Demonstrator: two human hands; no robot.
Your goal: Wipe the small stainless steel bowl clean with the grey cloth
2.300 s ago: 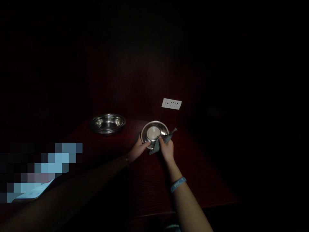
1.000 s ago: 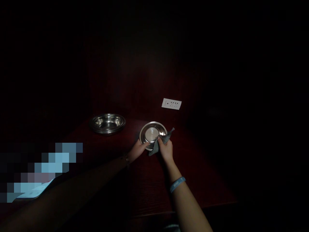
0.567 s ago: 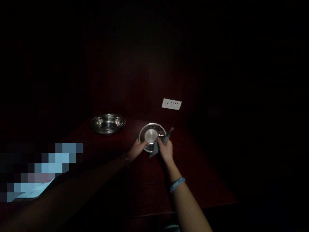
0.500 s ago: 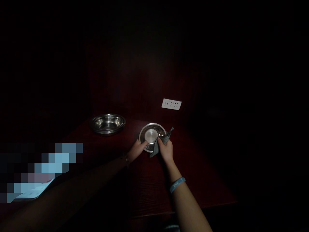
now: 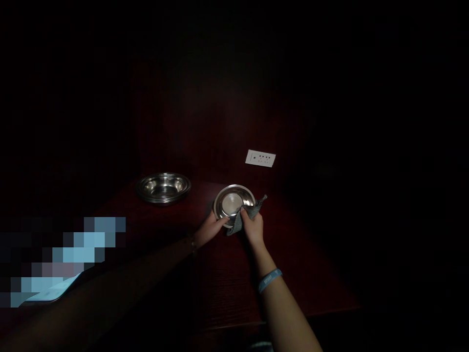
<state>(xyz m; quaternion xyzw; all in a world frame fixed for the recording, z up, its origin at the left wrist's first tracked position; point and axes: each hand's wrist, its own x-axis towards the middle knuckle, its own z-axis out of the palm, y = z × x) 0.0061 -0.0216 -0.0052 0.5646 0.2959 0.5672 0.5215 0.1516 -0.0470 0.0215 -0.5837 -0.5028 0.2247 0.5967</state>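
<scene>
A shiny round metal bowl (image 5: 232, 203) is tilted toward me above the dark red table. My left hand (image 5: 210, 229) grips its lower left rim, the thumb over the edge and the other fingers hidden behind. At the lower right rim, my right hand (image 5: 252, 227) pinches a grey-green cloth (image 5: 236, 224) against the bowl. The cloth drapes over the rim, one corner sticking up to the right. A stack of metal bowls (image 5: 163, 188) stands on the table to the left, apart from both hands.
The dark red table (image 5: 234, 288) has its front edge near the bottom of the view. A white socket plate (image 5: 260, 158) is on the wall behind. At lower left lies a lit, partly pixelated screen (image 5: 54, 291). The surroundings are very dark.
The bowl has shifted slightly right and up, and its tilt has changed a little. Both hands moved with it, still holding bowl and cloth. The stack has stayed put.
</scene>
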